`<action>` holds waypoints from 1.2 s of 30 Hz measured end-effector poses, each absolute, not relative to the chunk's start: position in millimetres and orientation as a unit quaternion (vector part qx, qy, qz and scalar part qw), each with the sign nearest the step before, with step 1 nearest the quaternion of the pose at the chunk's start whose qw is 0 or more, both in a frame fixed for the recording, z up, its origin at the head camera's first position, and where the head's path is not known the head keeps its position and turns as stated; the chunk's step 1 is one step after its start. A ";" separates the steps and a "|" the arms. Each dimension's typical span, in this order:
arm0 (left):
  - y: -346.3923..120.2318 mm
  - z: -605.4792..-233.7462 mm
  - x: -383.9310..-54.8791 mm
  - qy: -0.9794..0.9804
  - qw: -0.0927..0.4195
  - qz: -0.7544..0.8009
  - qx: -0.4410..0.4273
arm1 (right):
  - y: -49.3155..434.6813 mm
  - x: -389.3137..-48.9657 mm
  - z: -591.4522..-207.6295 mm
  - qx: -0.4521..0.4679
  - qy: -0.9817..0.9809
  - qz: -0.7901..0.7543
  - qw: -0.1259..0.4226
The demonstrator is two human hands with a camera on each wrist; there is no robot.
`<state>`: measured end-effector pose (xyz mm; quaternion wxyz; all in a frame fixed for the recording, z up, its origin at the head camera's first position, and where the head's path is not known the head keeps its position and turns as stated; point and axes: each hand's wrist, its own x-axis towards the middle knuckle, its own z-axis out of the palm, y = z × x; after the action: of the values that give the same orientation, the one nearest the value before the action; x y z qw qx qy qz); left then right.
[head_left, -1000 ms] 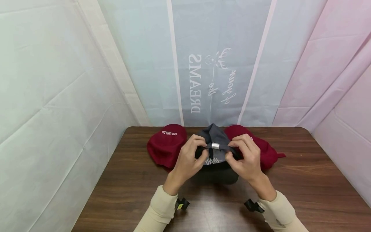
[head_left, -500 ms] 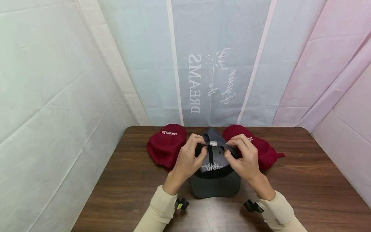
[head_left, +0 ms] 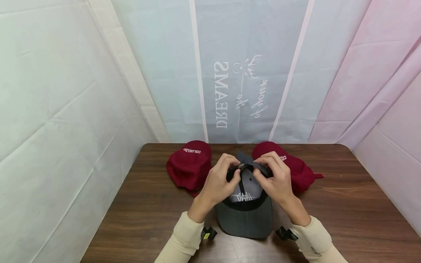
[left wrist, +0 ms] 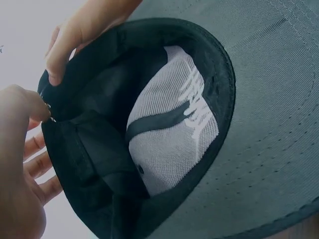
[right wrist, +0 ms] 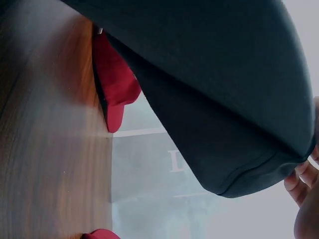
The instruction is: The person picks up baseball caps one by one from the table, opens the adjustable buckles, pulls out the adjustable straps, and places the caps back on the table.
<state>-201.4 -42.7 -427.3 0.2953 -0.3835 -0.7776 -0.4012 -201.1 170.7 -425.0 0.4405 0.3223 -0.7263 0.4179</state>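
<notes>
The left hand (head_left: 219, 182) and right hand (head_left: 276, 179) pinch the dark cap (head_left: 245, 219) between them at its twelve o'clock, buckle (head_left: 241, 166) mostly hidden; a maroon cap (head_left: 189, 170) lies at ten; another cap (head_left: 300, 173), lettering (head_left: 283, 158) partly covered, at two.

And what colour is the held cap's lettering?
The lettering is white, clearest in the head view.
</notes>
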 end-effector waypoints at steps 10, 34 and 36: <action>-34.9 -428.8 -195.5 -0.797 0.249 -0.411 -0.367 | 170.1 -200.8 -427.0 0.350 -0.725 0.419 0.421; -31.7 -428.4 -190.9 -0.800 0.258 -0.437 -0.319 | 168.3 -195.1 -426.8 0.374 -0.782 0.296 0.402; -31.7 -428.6 -190.6 -0.801 0.256 -0.436 -0.319 | 167.5 -194.1 -426.3 0.374 -0.792 0.274 0.398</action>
<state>-190.6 -31.7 -428.6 0.2564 -0.3193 -0.8014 -0.4359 -194.1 167.5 -426.3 0.3977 0.3735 -0.7919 0.2743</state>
